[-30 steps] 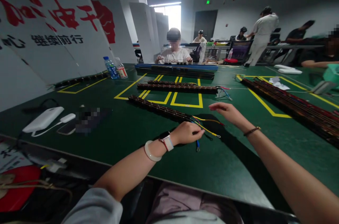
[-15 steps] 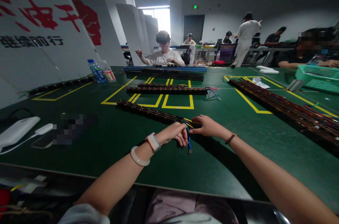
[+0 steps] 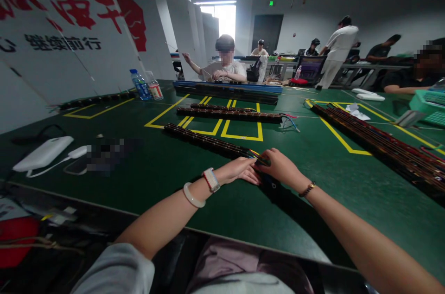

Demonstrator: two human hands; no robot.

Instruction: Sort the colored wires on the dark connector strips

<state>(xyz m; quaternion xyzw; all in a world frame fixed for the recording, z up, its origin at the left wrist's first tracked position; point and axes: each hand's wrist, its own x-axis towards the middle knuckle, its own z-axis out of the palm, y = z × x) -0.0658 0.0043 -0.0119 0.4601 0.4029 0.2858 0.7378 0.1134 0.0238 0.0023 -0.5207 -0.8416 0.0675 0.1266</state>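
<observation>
A long black strip bundle [image 3: 205, 140] lies slanted on the green table, its near right end at my hands. Coloured wires [image 3: 256, 153], yellow among them, come out of that end. My left hand [image 3: 243, 171] is at the wires, thumb on top and the other fingers curled beneath, closed around them. From the right, my right hand [image 3: 281, 166] pinches the wires between thumb and fingertips, touching my left hand's fingertips. A small ring terminal [image 3: 274, 186] shows just below my right hand. The exact wires in each grip are partly hidden.
Behind lie more black strips [image 3: 229, 114] with wire ends, within yellow tape lines [image 3: 243, 138]. A large strip bundle [image 3: 375, 145] lies at right, near a green basket [image 3: 431, 107]. Bottles [image 3: 141, 85], a white device [image 3: 43, 154] and a co-worker [image 3: 225, 64] are also in view.
The view has turned slightly left. The blue wire end with its ring terminal, which hung below my left hand, has swung right, under my right hand. My hands have drawn together on the wires.
</observation>
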